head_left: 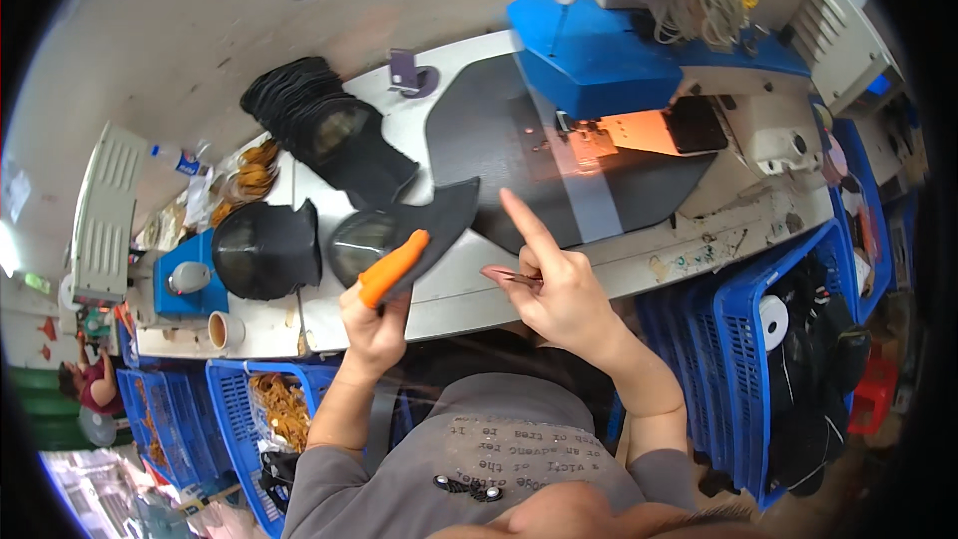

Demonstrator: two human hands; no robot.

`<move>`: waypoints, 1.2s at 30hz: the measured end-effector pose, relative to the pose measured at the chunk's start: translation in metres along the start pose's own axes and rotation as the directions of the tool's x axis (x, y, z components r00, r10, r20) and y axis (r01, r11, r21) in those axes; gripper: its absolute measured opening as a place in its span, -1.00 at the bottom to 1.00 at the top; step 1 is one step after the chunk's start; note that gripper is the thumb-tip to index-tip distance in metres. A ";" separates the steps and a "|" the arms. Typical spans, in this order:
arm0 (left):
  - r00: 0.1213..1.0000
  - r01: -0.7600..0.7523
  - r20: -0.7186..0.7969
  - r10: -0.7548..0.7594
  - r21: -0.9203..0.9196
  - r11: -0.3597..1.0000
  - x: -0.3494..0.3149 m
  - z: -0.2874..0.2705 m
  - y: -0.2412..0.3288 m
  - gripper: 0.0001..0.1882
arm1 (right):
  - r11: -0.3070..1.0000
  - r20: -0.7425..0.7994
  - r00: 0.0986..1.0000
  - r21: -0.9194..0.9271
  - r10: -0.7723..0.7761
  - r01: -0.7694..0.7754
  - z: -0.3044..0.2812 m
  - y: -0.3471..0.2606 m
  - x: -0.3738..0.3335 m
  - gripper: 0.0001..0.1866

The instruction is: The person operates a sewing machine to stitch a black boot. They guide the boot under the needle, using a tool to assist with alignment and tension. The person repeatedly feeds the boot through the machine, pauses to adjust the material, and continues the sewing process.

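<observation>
My left hand, with an orange finger sleeve on one finger, grips a black fabric piece. This piece is curved, runs to a point at its upper right and has a shiny dark panel at its left. To its right, my right hand has the index finger stretched out toward the machine bed. Its other fingers are curled around a small slim dark tool, whose exact kind I cannot make out. Beyond both hands stands a blue sewing machine, its needle area lit orange.
A stack of black pieces lies at the back left, and another black piece nearer. A cup stands at the table's left. Blue baskets are at right, and another blue basket holds brown material at left.
</observation>
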State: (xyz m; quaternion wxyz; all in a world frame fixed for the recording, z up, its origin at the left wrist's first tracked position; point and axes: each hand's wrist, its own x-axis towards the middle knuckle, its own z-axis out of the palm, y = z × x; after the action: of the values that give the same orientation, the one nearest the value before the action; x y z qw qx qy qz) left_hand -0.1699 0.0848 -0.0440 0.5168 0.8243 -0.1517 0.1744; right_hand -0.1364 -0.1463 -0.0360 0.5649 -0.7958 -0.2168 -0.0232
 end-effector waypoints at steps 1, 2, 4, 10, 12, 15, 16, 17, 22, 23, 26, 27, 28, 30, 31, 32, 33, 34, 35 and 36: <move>0.995 0.069 -0.060 -0.076 -0.109 0.992 -0.004 -0.006 0.000 -0.68 | 0.999 -0.026 0.999 0.045 0.027 -0.026 0.010 0.000 0.003 -0.22; 0.981 0.122 -0.118 -0.152 -0.231 0.965 -0.008 -0.011 0.000 -0.70 | 0.997 -0.078 0.997 0.073 -0.008 0.014 0.019 -0.001 0.007 -0.29; 0.950 0.204 -0.140 -0.279 -0.400 0.894 -0.017 -0.021 0.000 -0.72 | 0.988 -0.063 0.997 0.150 0.045 -0.035 0.029 -0.003 0.010 -0.34; 0.929 0.317 -0.014 -0.370 -0.485 0.815 -0.032 -0.024 -0.007 -0.77 | 0.913 -0.088 0.980 0.385 0.180 -0.133 0.047 -0.001 0.012 -0.63; 0.930 0.332 0.022 -0.368 -0.484 0.810 -0.032 -0.023 -0.007 -0.77 | 0.930 -0.108 0.981 0.349 0.161 -0.114 0.045 -0.001 0.010 -0.65; 0.922 0.323 -0.017 -0.386 -0.515 0.794 -0.027 -0.012 0.001 -0.78 | 0.943 -0.127 0.981 0.317 0.150 -0.103 0.042 0.000 0.007 -0.66; 0.923 0.330 0.002 -0.384 -0.515 0.791 -0.027 -0.012 0.001 -0.78 | 0.943 -0.133 0.980 0.317 0.147 -0.099 0.040 -0.001 0.007 -0.66; 0.924 0.336 0.020 -0.382 -0.516 0.788 -0.027 -0.013 0.000 -0.78 | 0.941 -0.132 0.980 0.322 0.151 -0.102 0.039 -0.001 0.006 -0.66; 0.918 0.377 0.097 -0.386 -0.518 0.768 -0.027 -0.016 -0.003 -0.75 | 0.932 -0.128 0.981 0.352 0.143 -0.090 0.036 0.003 0.002 -0.66; 0.910 0.393 0.103 -0.402 -0.527 0.754 -0.027 -0.015 -0.002 -0.73 | 0.930 -0.112 0.982 0.354 0.151 -0.103 0.036 0.004 0.002 -0.67; 0.880 0.457 0.142 -0.453 -0.507 0.731 -0.027 -0.016 0.001 -0.68 | 0.940 -0.081 0.991 0.333 0.111 -0.078 0.038 0.003 -0.001 -0.77; 0.869 0.481 0.155 -0.471 -0.492 0.725 -0.026 -0.017 0.003 -0.67 | 0.952 -0.084 0.995 0.305 0.056 -0.028 0.037 0.000 -0.001 -0.84; 0.895 0.426 0.081 -0.438 -0.439 0.791 -0.023 -0.019 0.007 -0.64 | 0.961 -0.092 0.996 0.276 0.004 0.021 0.035 -0.002 -0.001 -0.90; 0.939 0.270 -0.152 -0.308 -0.228 0.935 -0.020 -0.031 0.006 -0.61 | 0.973 -0.165 0.986 0.229 0.017 0.021 0.025 -0.009 0.001 -0.89; 0.941 0.177 -0.284 -0.187 -0.060 0.982 -0.021 -0.041 0.000 -0.60 | 0.980 -0.208 0.978 0.200 0.027 0.016 0.016 -0.013 0.001 -0.82; 0.904 -0.008 -0.426 -0.025 -0.076 0.997 -0.018 -0.045 0.006 -0.61 | 0.989 -0.234 0.972 0.140 -0.016 0.050 0.007 -0.014 0.002 -0.78; 0.820 -0.195 -0.558 0.127 -0.063 0.979 -0.014 -0.049 0.011 -0.61 | 0.993 -0.259 0.964 0.078 -0.060 0.083 -0.001 -0.012 0.003 -0.73; 0.772 -0.266 -0.502 0.391 0.304 0.915 -0.008 -0.061 0.005 -0.61 | 0.994 -0.303 0.948 0.010 -0.099 0.107 -0.005 -0.010 0.005 -0.75; 0.710 -0.313 -0.351 0.611 0.619 0.720 -0.001 -0.077 -0.008 -0.61 | 0.991 -0.336 0.932 -0.047 -0.137 0.129 -0.010 -0.008 0.007 -0.77; 0.784 -0.258 -0.138 0.605 0.815 0.520 -0.001 -0.092 -0.021 -0.54 | 0.988 -0.346 0.926 -0.091 -0.150 0.125 -0.015 -0.005 0.009 -0.78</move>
State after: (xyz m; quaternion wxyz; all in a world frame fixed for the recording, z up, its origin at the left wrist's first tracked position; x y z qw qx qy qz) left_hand -0.1739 0.1775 -0.0241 0.0794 0.8393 -0.1581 0.5141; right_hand -0.1265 -0.1558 -0.0232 0.5643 -0.7803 -0.1665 -0.2121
